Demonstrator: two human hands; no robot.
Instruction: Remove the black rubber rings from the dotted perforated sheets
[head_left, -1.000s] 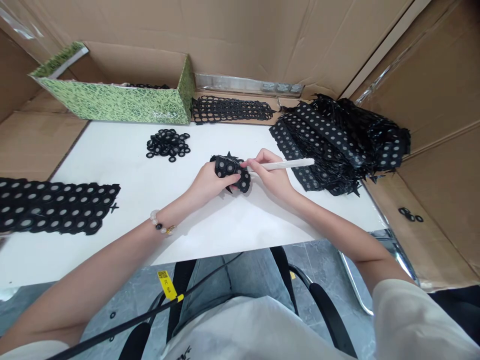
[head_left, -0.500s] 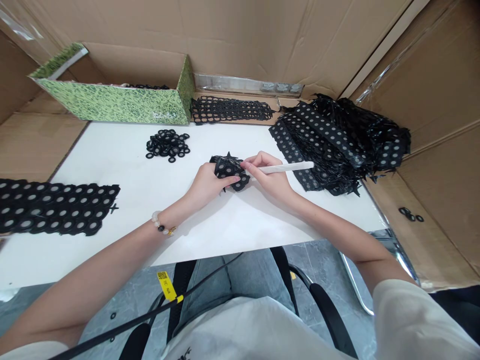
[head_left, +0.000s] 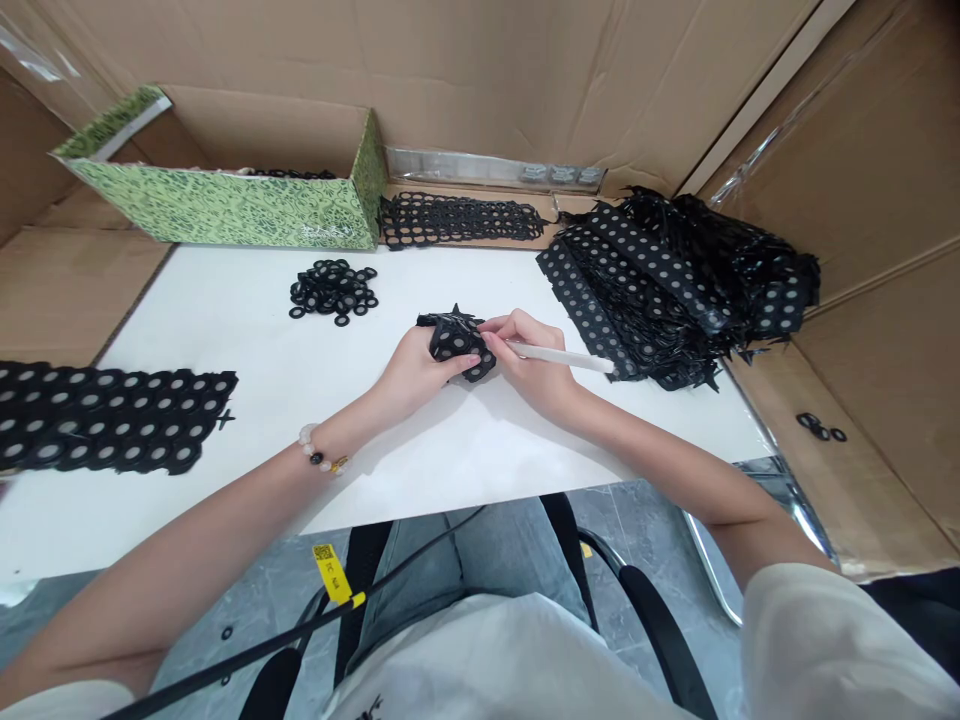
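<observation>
My left hand point(head_left: 420, 365) is closed on a folded black rubber sheet point(head_left: 459, 345) dotted with pale round spots, its thumb lying across the near side. At the sheet's right edge, my right hand point(head_left: 536, 355) grips a slim white pen-like tool point(head_left: 566, 355) between thumb and fingers. The tool's back end points right; its tip is hidden by my fingers at the sheet. Behind and left of my hands lies a heap of small black rings point(head_left: 334, 290) on the white table point(head_left: 375, 470).
A green patterned box point(head_left: 240, 205) stands at the back left, beside a black sheet full of holes point(head_left: 465, 218). Spotted black sheets point(head_left: 667, 280) are piled at the right. Another spotted sheet point(head_left: 112, 415) lies at the left. Cardboard walls point(head_left: 487, 80) surround the table.
The white tool has tilted, its back end swinging down toward me and slightly left. My left hand still holds the sheet in nearly the same place.
</observation>
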